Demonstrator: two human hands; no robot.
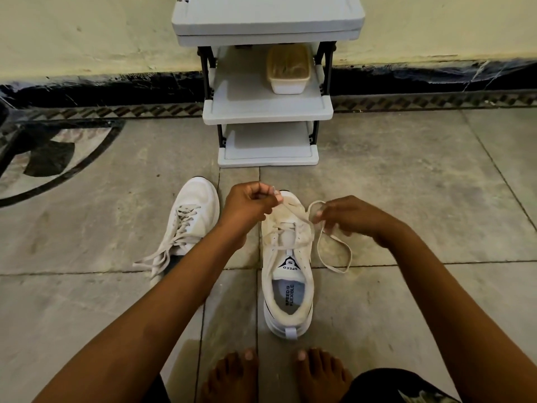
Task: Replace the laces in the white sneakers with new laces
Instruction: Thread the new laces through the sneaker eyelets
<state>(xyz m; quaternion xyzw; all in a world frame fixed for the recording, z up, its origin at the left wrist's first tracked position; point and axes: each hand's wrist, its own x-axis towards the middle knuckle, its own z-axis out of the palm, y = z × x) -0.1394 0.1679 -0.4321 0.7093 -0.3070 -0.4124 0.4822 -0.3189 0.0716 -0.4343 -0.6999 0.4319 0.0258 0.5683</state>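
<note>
Left hand (250, 207) pinches a strand of the flat woven lace (334, 237) and right hand (348, 216) pinches its loop. Just beneath both stands the scuffed white sneaker (287, 286), its laced twin (191, 219) to their left.

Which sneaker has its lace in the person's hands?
The right sneaker, standing upright, its lace half pulled out; the left sneaker leans over, laced.

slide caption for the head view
The left hand and right hand pinch the lace of one sneaker; the other sneaker sits laced beside it.
</note>
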